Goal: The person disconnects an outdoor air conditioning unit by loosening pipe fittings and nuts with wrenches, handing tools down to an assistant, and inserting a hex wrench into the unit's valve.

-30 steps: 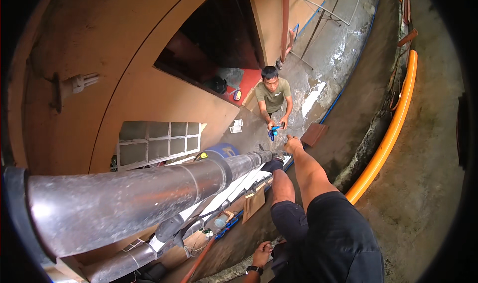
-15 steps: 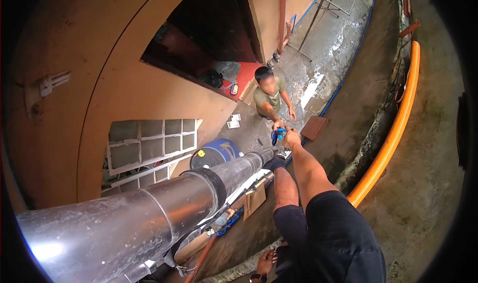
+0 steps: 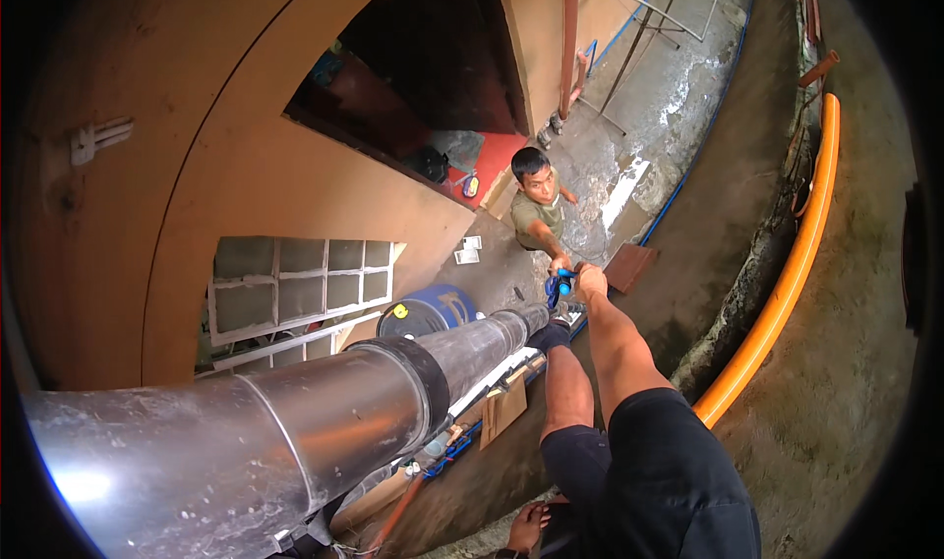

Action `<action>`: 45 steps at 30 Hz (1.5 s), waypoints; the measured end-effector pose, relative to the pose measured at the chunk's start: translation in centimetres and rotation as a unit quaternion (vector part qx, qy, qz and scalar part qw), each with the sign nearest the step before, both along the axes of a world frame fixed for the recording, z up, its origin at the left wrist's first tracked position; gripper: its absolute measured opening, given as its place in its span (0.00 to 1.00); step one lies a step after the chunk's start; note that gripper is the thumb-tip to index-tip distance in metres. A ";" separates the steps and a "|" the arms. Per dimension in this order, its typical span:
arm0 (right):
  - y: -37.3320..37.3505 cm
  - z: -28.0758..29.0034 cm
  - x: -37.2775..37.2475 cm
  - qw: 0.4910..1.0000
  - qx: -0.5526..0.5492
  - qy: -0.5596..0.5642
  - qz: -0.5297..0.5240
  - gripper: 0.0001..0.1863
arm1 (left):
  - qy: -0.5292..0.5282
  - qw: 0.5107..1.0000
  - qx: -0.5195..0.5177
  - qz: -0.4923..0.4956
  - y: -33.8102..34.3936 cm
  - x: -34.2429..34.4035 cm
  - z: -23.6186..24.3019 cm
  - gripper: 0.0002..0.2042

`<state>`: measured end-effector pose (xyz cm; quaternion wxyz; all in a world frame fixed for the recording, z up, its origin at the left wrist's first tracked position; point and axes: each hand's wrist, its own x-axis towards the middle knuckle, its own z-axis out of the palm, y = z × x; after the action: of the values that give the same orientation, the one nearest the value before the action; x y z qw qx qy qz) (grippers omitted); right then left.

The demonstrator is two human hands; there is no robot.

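Note:
My right hand [image 3: 591, 281] is stretched down and away from me, its fingers closed on a small blue tool [image 3: 562, 285]. The tool has a light blue rounded part and a darker blue part; its exact kind is too small to make out. A co-worker's raised hand [image 3: 560, 262] meets it from the far side. My left hand [image 3: 528, 526] is low at the bottom edge, beside my dark clothing, its fingers curled; what they grip, if anything, is hidden. A large grey metallic pipe [image 3: 344, 411] slants past on the left, its far end close to the tool.
A co-worker [image 3: 536, 205] stands below near a doorway. A blue drum [image 3: 433, 311] sits by the window grille [image 3: 295, 289]. An orange pipe [image 3: 777, 294] curves along the right. A brown board [image 3: 629, 267] lies beyond my hand, and a blue line [image 3: 688, 176] runs along the walkway.
The view has shifted slightly. My right hand and the blue tool appear a little lower and further right, and the tool has turned. The co-worker's face now tips up, the arm still reaching.

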<state>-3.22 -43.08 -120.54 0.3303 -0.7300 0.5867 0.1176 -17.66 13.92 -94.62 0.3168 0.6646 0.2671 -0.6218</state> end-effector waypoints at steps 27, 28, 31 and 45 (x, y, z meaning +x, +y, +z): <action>19.2 62.2 3.8 0.570 0.696 -0.349 0.264 0.20 | -0.470 0.727 -0.403 0.299 -15.6 16.6 45.3 0.48; 20.8 66.3 4.7 0.571 0.665 -0.370 0.307 0.20 | -0.509 0.690 -0.413 0.308 -15.2 16.1 48.5 0.18; 23.3 75.2 8.4 0.498 0.634 -0.448 0.386 0.18 | -0.568 0.635 -0.430 0.298 -13.4 16.9 57.2 0.17; 33.6 109.6 11.0 0.260 0.516 -0.598 0.556 0.14 | -0.804 0.357 -0.374 0.292 -8.9 18.3 84.2 0.16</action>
<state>7.73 -9.44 -10.95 0.7478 -0.4160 -0.5112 0.0801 0.66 5.04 -10.42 0.7582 0.5410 -0.1984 0.3050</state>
